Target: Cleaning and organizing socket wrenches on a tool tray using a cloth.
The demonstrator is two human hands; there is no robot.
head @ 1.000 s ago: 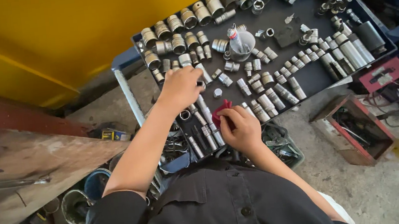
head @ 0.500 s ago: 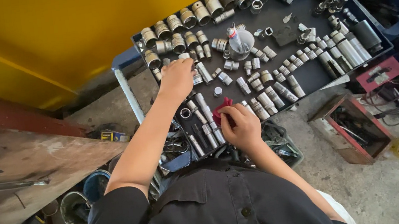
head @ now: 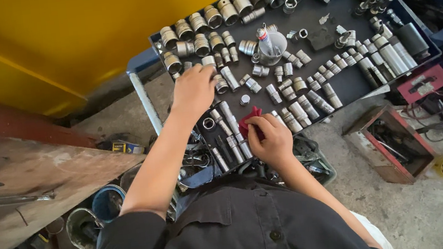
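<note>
Red rag (head: 249, 120) half-hidden under right hand (head: 273, 141)

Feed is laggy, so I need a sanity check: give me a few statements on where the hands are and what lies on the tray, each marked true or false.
1. The right hand grips a red rag. True.
2. The left hand rests on the concrete floor. False: it reaches onto the dark tray, among the sockets.
3. The tray holds many metal sockets set in rows. True.
4. The clear cup sits in the red box. False: it stands on the tray, near its middle.
5. The red box lies on the floor beside the tray. True.
</note>
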